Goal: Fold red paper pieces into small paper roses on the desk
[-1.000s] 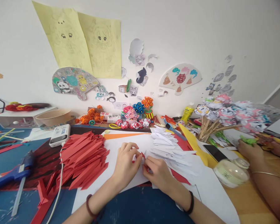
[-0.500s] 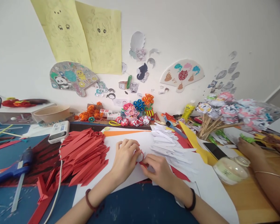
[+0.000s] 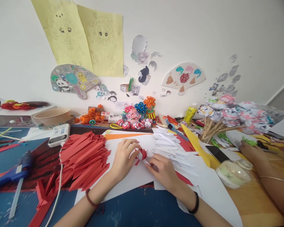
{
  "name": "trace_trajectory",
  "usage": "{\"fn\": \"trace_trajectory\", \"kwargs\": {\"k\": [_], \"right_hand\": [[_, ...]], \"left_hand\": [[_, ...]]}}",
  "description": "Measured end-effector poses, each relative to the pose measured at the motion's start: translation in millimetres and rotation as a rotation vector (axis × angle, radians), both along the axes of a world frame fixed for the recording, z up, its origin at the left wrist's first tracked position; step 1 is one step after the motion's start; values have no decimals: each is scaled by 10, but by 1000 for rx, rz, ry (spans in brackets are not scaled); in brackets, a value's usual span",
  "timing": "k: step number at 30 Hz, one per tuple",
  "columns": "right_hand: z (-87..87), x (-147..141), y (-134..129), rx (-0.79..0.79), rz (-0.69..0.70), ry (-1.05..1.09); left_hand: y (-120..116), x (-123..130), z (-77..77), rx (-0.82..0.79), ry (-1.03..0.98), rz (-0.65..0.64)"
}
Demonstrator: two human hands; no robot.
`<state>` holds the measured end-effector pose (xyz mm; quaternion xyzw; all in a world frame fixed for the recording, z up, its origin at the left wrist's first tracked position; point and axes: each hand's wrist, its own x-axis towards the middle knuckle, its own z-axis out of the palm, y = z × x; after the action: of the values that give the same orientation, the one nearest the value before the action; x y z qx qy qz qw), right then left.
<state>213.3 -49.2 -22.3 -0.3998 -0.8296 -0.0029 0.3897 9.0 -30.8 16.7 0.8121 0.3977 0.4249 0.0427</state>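
A small red-and-white folded paper ball (image 3: pixel 142 154) is held above the white sheet (image 3: pixel 130 186). My left hand (image 3: pixel 125 159) pinches its left side between thumb and fingers. From the ball's lower right a white paper strip (image 3: pixel 147 161) runs to my right hand (image 3: pixel 163 172), whose thumb and fingertips are closed on it. Left of my hands lies a heap of folded red paper strips (image 3: pixel 85 160); to the right, folded white paper strips (image 3: pixel 172 148) are spread out. Fingers partly hide the ball.
A blue glue gun (image 3: pixel 21 167), white cable and power bank (image 3: pixel 59 135) are at left. Small paper flowers (image 3: pixel 132 113) line the wall. At right stand a glass jar (image 3: pixel 234 175), phone (image 3: pixel 219 154) and bundled paper flowers (image 3: pixel 234 113); another person's arm (image 3: pixel 272 186) reaches in there.
The paper ball has turned, showing more of its red side. My right hand has shifted slightly right, from a red end to a white strip. The other person's hand has moved a little.
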Motion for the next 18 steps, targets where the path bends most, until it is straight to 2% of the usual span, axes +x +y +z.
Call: {"fn": "trace_trajectory", "kwargs": {"k": [3,6,11,14,18], "right_hand": [[17,8,-11,30,-39,13],[42,2,-30,53,-67,47],[65,-19,-58,90,-64,8],[89,-9,-62,48,-8,20],[122,25,-62,5,24,63]], "left_hand": [[-81,-5,59,109,86,28],[-179,44,89,114,260,-74],[-228,164,-21,229,531,-20],[-196,158,-85,286,530,-17],[-147,95,-83,294,425,-46]]}}
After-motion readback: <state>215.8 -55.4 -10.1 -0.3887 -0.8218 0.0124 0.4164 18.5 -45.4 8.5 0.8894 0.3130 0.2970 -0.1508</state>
